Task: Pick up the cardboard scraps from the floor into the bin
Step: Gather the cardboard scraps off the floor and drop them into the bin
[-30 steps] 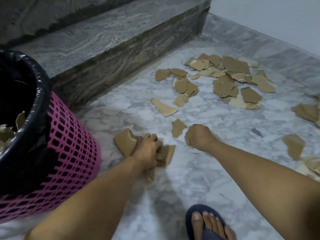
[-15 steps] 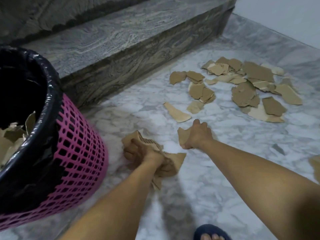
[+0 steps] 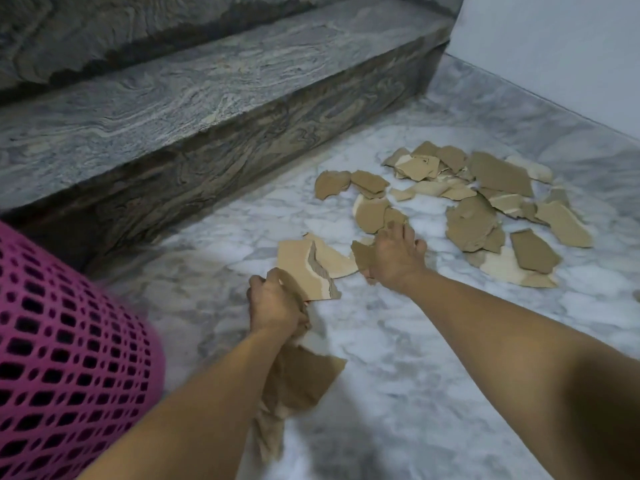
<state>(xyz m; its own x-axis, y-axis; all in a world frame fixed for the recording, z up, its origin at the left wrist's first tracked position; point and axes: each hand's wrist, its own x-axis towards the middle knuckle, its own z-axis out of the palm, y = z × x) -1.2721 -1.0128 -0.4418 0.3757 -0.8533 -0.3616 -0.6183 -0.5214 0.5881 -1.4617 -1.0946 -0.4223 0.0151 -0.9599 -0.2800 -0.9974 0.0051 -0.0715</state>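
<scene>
My left hand (image 3: 273, 303) is shut on a bunch of brown cardboard scraps (image 3: 298, 271); some stick up past the fingers and others hang below my wrist. My right hand (image 3: 394, 254) lies farther out on the floor, fingers spread over a scrap, with a dark scrap (image 3: 362, 254) pinched at the thumb. A pale curved scrap (image 3: 336, 258) rests between my hands. Beyond my right hand lies a loose pile of cardboard scraps (image 3: 485, 202). The pink mesh bin (image 3: 69, 341) stands at the left edge; its opening is out of view.
A grey marble step (image 3: 207, 109) runs along the far side, its riser just behind the bin. A pale wall (image 3: 554, 46) closes the far right corner. The floor (image 3: 398, 358) is white marble.
My right hand has reached farther out to the scraps near the pile, keeping its scrap. My left hand has lifted its bunch forward. The view has shifted right, hiding the bin's opening.
</scene>
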